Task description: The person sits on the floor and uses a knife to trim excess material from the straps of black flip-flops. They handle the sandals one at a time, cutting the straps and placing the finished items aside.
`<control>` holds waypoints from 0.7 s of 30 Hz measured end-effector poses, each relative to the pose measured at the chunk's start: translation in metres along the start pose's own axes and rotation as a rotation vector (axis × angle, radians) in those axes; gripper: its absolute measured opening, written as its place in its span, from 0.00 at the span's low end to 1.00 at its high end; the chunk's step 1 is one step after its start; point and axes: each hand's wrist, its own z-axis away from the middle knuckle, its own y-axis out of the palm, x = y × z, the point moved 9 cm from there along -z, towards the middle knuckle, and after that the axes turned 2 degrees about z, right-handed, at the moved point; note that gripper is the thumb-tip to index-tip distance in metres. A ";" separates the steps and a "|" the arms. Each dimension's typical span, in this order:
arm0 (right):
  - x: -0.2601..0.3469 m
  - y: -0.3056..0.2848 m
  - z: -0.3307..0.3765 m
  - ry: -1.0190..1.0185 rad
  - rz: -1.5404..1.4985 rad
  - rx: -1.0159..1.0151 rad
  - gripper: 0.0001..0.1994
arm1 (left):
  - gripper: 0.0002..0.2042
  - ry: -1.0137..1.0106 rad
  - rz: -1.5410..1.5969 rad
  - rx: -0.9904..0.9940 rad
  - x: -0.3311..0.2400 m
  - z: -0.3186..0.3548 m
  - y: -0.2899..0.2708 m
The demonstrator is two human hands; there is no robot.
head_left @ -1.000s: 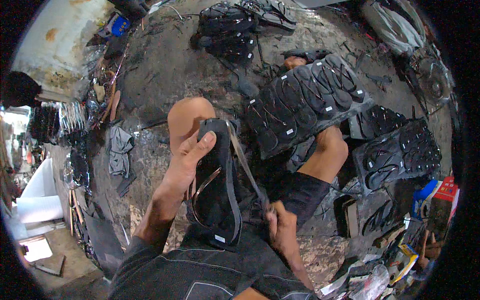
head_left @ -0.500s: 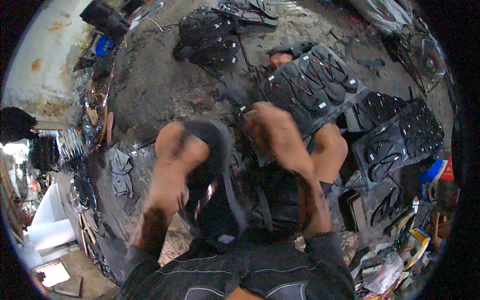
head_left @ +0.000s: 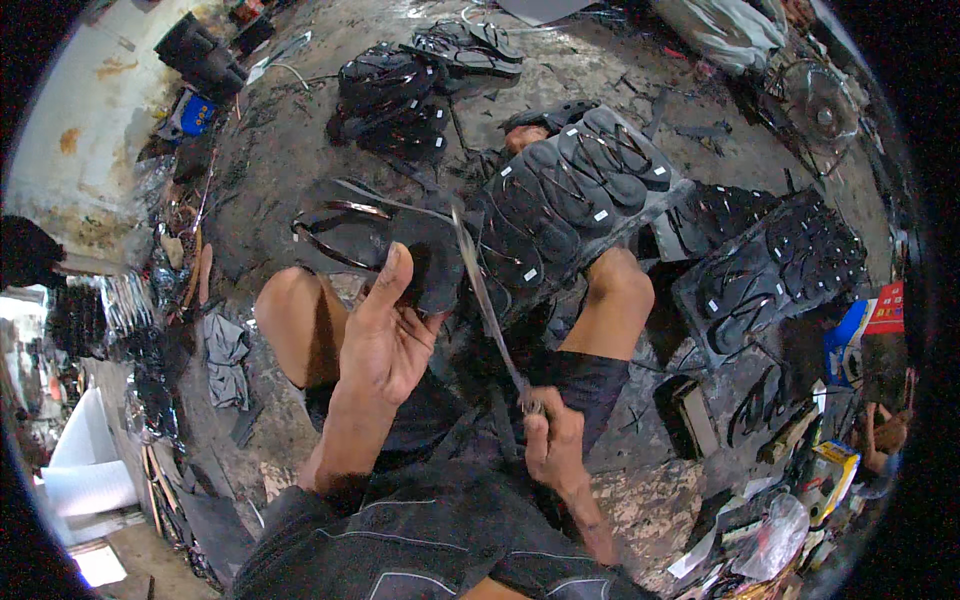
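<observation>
My left hand grips a dark flip-flop by its heel end, thumb on top, fingers partly hidden beneath. The flip-flop is held out over my knees, with its shiny brown strap to the left. A thin grey strip stands off its far edge. Near my lap, my right hand is closed on what looks like a long thin knife. Its far end is blurred and meets the flip-flop's edge near the grey strip.
A slab bearing rows of dark flip-flops lies beyond my right knee, with another loaded board farther right. Stacked flip-flops sit ahead. Scraps and a clear plastic bag lie at lower right; a fan stands far right.
The flip-flop has been lifted from between my knees and turned outward in my left hand. My right hand has drawn back toward my lap. The view has shifted slightly.
</observation>
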 end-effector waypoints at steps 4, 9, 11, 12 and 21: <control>-0.013 -0.006 0.017 0.083 0.083 0.064 0.17 | 0.11 -0.075 -0.015 0.010 0.013 0.008 -0.015; 0.004 -0.024 -0.043 0.041 0.231 0.165 0.15 | 0.16 -0.083 -0.225 -0.064 0.020 0.028 -0.048; 0.014 -0.019 -0.058 0.055 0.200 0.302 0.14 | 0.21 -0.099 -0.353 -0.165 0.022 0.036 -0.060; 0.019 -0.008 -0.066 0.070 0.162 0.390 0.14 | 0.26 -0.136 -0.328 -0.092 0.025 0.038 -0.063; 0.016 0.046 -0.147 0.026 -0.209 -0.003 0.12 | 0.24 -0.072 -0.480 -0.050 0.013 0.046 -0.065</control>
